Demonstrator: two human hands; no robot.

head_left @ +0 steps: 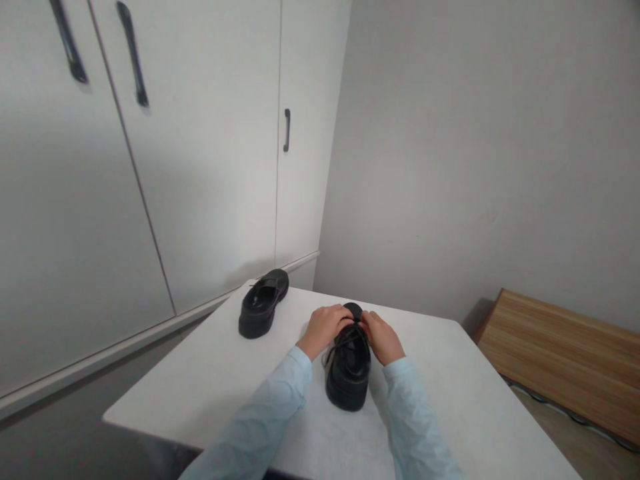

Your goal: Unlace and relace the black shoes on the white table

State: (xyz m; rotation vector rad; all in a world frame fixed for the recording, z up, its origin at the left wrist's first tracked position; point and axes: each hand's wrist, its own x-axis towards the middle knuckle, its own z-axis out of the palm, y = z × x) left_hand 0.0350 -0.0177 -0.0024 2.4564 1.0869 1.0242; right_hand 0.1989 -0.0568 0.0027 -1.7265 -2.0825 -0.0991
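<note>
A black lace-up shoe stands on the white table, its heel toward me and its toe pointing away. My left hand is at the left side of its front part, fingers bent onto the laces near the toe. On the right side, my right hand has its fingers curled against the same area. Both hands look closed on the laces, though the fingertips are small and partly hidden. A loose lace hangs on the shoe's left side. Another black shoe rests at the table's back left.
White cabinets with dark handles rise along the left, beyond the table's edge. A grey wall stands behind. At the right is a wooden-topped piece of furniture, with a dark cable along its lower edge.
</note>
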